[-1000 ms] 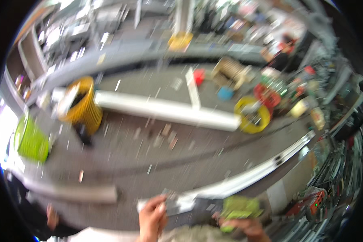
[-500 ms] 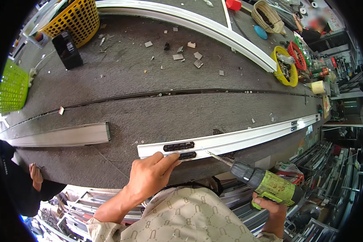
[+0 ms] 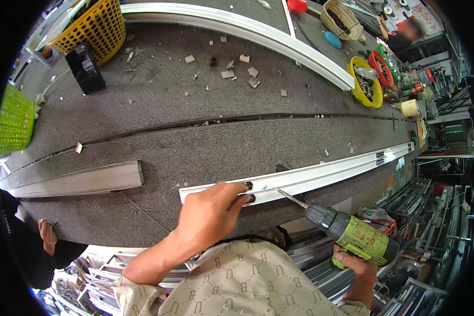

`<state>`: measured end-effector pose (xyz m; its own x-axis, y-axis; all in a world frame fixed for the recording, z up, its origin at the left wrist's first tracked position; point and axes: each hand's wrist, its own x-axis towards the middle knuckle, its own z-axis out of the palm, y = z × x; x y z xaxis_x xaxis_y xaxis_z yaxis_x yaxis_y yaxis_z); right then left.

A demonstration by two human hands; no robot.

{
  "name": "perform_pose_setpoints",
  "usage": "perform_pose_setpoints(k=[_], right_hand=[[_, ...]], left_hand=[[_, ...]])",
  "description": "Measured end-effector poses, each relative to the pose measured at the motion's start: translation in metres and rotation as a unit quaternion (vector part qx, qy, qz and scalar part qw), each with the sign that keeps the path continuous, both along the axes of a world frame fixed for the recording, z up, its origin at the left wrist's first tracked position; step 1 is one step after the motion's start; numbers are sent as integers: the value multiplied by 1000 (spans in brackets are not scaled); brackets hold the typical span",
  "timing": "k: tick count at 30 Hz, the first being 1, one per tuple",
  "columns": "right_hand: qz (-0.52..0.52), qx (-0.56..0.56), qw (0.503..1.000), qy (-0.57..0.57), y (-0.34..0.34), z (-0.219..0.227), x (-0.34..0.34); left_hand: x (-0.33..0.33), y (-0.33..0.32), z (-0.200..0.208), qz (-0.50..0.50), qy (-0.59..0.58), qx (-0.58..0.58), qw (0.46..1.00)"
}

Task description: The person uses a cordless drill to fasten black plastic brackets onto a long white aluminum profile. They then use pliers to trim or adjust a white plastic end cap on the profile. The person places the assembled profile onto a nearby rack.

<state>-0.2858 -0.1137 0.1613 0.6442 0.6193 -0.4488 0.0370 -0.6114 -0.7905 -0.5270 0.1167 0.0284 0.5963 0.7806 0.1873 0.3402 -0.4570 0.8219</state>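
A long white metal profile [image 3: 321, 174] lies along the near side of the table. My left hand [image 3: 208, 210] is over its left end, fingers bent and closed on two black slotted fittings. Only the right tips of the upper fitting [image 3: 249, 185] and the lower fitting [image 3: 252, 198] show past the fingers. My right hand [image 3: 355, 262] grips a green and black cordless drill [image 3: 358, 237] by its handle. The drill's thin bit [image 3: 292, 198] points left, its tip above the profile just right of the fittings. More black fittings [image 3: 380, 158] sit farther right on the profile.
A grey profile [image 3: 89, 179] lies at the left. Another white profile [image 3: 237, 34] crosses the far side. Baskets in yellow [image 3: 374, 102], orange [image 3: 108, 31] and green [image 3: 16, 118] stand around the table. Another person's hand [image 3: 47, 235] is at the lower left.
My left hand has moved slightly up and right, now covering most of both fittings. The drill has shifted a little to the right. The whole view has moved slightly.
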Motion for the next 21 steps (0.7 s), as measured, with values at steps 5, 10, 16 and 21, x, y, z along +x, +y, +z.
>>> perform_pose_setpoints(k=[5, 10, 16, 21], right_hand=[[-102, 37, 994, 17, 13, 10, -17], [-109, 34, 993, 32, -6, 3, -12], [99, 157, 982, -33, -39, -34, 30], [204, 243, 946, -65, -48, -44, 48]], left_hand=[[39, 6, 5, -92, 108, 20, 990], [58, 7, 3, -117, 143, 34, 982], [71, 13, 18, -130, 197, -25, 971], [65, 25, 45, -90, 85, -268, 955]])
